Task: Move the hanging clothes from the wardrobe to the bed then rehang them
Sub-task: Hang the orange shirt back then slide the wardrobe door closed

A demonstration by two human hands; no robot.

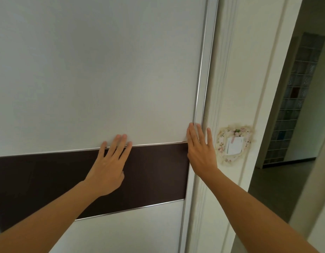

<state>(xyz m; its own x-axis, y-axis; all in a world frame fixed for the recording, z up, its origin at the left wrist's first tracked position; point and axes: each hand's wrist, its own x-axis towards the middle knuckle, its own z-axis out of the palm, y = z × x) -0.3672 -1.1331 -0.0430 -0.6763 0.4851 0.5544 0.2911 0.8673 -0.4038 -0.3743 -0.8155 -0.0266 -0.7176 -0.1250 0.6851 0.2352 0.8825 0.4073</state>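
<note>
Both hands press flat on wardrobe door edge.

Floral fabric switch cover on white frame; glass-block wall through doorway.

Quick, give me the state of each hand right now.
Left hand: open, fingers straight, flat against the wardrobe door, holding nothing.
Right hand: open, fingers straight, at the door's right edge, holding nothing.
</note>
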